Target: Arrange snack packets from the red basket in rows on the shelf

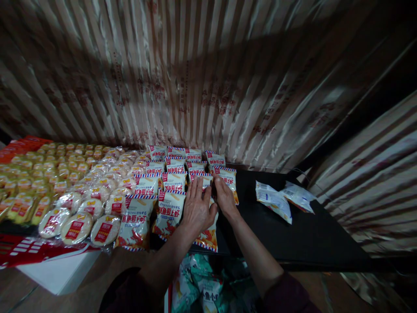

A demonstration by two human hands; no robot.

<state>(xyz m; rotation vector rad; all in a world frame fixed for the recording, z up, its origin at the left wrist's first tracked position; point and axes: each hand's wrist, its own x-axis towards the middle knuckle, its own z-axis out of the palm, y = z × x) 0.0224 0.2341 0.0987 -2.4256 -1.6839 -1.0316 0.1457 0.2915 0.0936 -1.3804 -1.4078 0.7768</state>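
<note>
On a black table (pixel 289 234), white-and-orange snack bags (pixel 135 221) with red lettering stand in rows. My left hand (pixel 198 208) rests on the bags in the third column, its fingers stretched forward and the thumb out to the right. Part of the front bag (pixel 208 234) shows beneath and beside it. My right hand (pixel 225 198) touches the left edge of a bag (pixel 230 180) at the right end of the rows. Its fingers reach forward, and their tips are partly hard to make out.
Round wrapped crackers (pixel 76 228) and yellow wrapped cakes (pixel 61 167) fill the left side. Two loose bags (pixel 273 201) lie on the right. Green snack bags (pixel 205 287) sit below the table's front edge. Striped curtain-like sheeting (pixel 195 78) hangs behind.
</note>
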